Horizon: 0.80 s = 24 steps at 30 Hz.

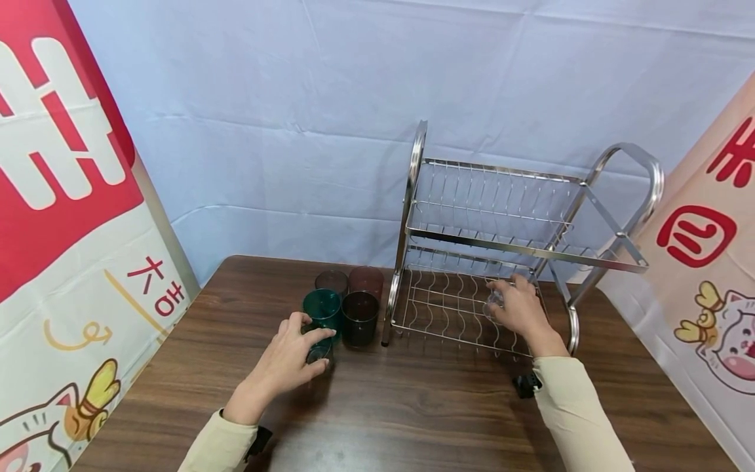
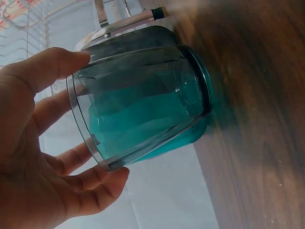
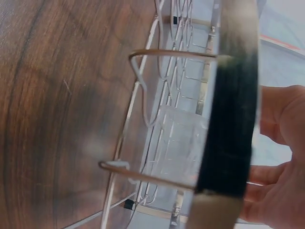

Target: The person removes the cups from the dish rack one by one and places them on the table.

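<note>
My left hand (image 1: 280, 364) is at a clear, slightly grey drinking glass (image 2: 138, 105) in front of a teal glass (image 1: 322, 308). In the left wrist view its thumb and fingers span the rim from opposite sides, and the glass's base is by the tabletop. Over the right part of the lower tier of a metal dish rack (image 1: 448, 305), my right hand (image 1: 522, 308) holds a clear glass (image 1: 494, 303) from above. The right wrist view shows this clear glass (image 3: 178, 148) at the tier's wires; a dark rack bar (image 3: 228, 109) hides the fingertips.
Behind the left hand, a dark glass (image 1: 360, 318), a reddish glass (image 1: 366, 280) and a greyish glass (image 1: 331, 282) stand close together by the rack's left leg (image 1: 389, 314). The rack's upper tier (image 1: 495, 239) overhangs behind the right hand. All stand on a brown wooden table (image 1: 413, 406).
</note>
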Motion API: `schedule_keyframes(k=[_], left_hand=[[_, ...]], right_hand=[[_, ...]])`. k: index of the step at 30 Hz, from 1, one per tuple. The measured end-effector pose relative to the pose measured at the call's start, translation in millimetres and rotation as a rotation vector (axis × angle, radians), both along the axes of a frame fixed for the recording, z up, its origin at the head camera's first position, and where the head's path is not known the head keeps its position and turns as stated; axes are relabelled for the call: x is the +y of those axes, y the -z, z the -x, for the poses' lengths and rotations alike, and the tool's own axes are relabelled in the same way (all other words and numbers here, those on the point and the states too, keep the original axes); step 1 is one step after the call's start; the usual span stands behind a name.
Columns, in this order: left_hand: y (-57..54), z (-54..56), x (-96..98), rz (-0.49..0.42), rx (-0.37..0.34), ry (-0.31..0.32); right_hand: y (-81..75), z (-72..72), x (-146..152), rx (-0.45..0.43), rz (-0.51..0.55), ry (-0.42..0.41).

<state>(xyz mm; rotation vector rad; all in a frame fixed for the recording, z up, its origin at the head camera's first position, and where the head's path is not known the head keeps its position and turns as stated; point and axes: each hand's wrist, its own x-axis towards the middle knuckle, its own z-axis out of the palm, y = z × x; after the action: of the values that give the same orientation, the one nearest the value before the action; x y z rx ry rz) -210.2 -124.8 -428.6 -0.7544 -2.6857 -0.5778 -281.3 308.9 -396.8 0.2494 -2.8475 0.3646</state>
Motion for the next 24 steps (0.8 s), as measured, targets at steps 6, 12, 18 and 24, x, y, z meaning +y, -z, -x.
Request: schedule_keyframes(k=[6, 12, 18, 24], left_hand=[[1.8, -0.3, -1.5, 0.006, -0.018, -0.013], [7.0, -0.1, -1.4, 0.024, -0.003, -0.009], [7.1, -0.2, 0.4, 0.032, 0.028, -0.027], [6.1, -1.2, 1.0, 0.053, 0.005, -0.047]], right_hand=[[4.1, 5.9, -1.1, 0.002, 0.028, 0.029], [9.0, 9.4, 1.1, -0.035, 0.082, 0.05], [12.2, 11.9, 2.5, 0.006, 0.095, 0.034], [11.5, 12.7, 1.4, -0.012, 0.109, 0.044]])
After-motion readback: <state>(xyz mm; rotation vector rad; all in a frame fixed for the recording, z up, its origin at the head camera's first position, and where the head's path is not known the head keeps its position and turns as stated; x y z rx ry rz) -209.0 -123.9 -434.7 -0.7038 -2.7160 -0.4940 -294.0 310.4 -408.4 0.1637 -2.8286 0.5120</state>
